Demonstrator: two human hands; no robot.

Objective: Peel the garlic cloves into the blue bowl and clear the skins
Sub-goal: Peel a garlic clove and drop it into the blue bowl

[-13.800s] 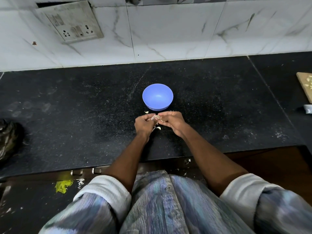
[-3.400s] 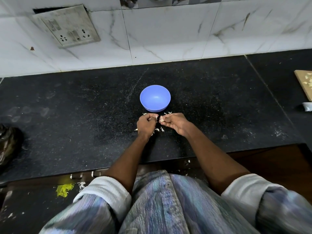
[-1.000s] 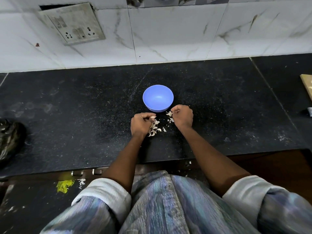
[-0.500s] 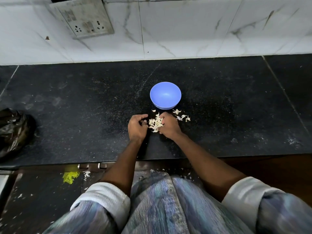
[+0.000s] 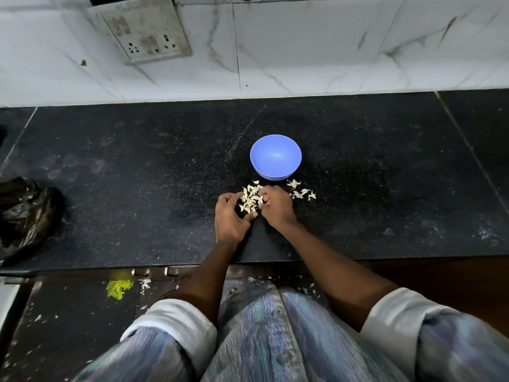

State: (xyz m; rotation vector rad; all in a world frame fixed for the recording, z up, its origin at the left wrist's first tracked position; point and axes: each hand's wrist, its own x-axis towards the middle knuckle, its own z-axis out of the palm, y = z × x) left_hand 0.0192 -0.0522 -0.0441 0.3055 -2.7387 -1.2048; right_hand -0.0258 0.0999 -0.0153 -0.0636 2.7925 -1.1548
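Two hands work one heap: the left hand (image 5: 230,217) and right hand (image 5: 275,206) cup the pile of garlic skins (image 5: 251,198) between curled fingers, just below the blue bowl (image 5: 275,157) at the middle of the black desk (image 5: 137,188). Whether either hand actually pinches skins, I cannot tell. A smaller scatter of skins (image 5: 301,191) lies apart, right of the right hand.

The skins look light, so a quick sweep could flick some into the bowl or off the desk's near edge, where flakes already litter the floor (image 5: 143,283). That right-hand scatter may be left behind. No cloves show inside the bowl from this angle.

Compared with a second ago, the hands have closed together and the skins sit bunched rather than loosely spread.
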